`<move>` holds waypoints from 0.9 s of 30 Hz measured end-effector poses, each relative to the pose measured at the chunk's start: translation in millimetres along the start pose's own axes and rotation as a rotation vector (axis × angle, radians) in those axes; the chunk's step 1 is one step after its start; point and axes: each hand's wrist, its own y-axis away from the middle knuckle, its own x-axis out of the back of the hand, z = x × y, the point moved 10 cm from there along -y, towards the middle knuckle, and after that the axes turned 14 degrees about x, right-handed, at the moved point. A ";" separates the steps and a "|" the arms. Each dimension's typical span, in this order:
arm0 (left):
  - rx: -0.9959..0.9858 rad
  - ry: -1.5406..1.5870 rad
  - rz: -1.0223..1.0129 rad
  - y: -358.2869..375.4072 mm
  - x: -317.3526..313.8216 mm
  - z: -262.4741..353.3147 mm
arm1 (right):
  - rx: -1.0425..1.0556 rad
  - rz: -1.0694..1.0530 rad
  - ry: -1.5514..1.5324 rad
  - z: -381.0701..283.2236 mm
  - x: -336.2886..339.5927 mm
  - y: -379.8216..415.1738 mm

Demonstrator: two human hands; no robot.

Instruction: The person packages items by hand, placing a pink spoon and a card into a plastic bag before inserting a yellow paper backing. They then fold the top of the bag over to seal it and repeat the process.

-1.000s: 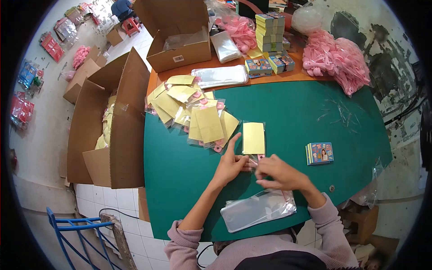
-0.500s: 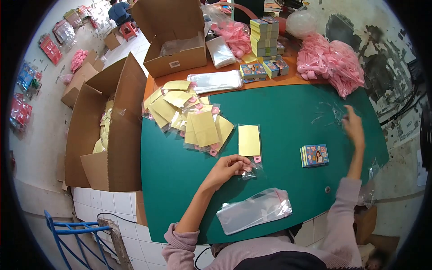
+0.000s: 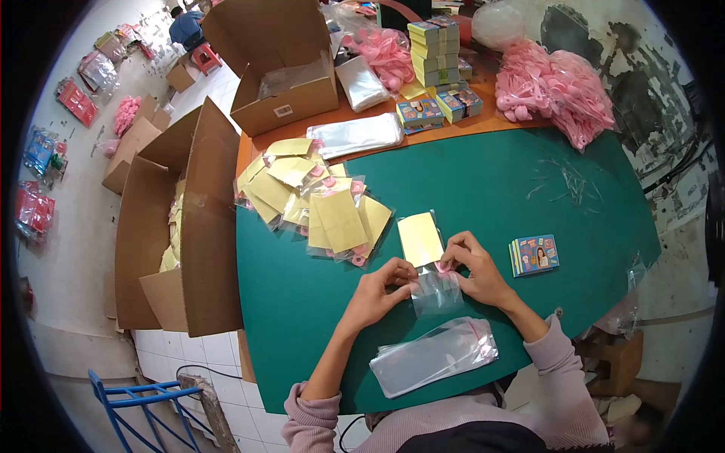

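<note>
A clear plastic bag (image 3: pixel 439 295) with a yellow card (image 3: pixel 421 239) inside lies in front of me on the green table top. A small pink plastic piece (image 3: pixel 442 266) shows just below the card. My left hand (image 3: pixel 383 289) pinches the left edge of the bag's clear end. On the opposite edge, beside the pink piece, my right hand (image 3: pixel 480 273) closes its fingertips on the plastic. A pile of flat clear bags (image 3: pixel 434 357) lies nearer to my body. To the right of my right hand rests a small stack of printed cards (image 3: pixel 535 255).
Filled bags with yellow cards (image 3: pixel 340 217) are heaped at left, beside a tall cardboard box (image 3: pixel 208 226). Thin clear strips (image 3: pixel 570 183) lie at right. Farther back are bundled card stacks (image 3: pixel 434 57), pink plastic pieces in bags (image 3: pixel 555 94) and an open carton (image 3: pixel 283 90).
My right hand has come from the clear strips at right to the bag's right edge. The bag's clear end, crumpled before, is now spread between both hands. The view has shifted slightly.
</note>
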 end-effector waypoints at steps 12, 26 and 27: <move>-0.171 -0.204 0.215 11.6 4.5 25.9 | -0.252 0.030 -0.438 21.2 -13.9 11.5; 0.033 0.035 0.377 -3.0 14.5 -9.9 | -0.474 0.249 -0.503 41.2 -18.4 19.4; -0.024 0.109 0.423 -0.3 18.6 -7.4 | -0.487 0.273 -0.511 42.9 -17.6 20.5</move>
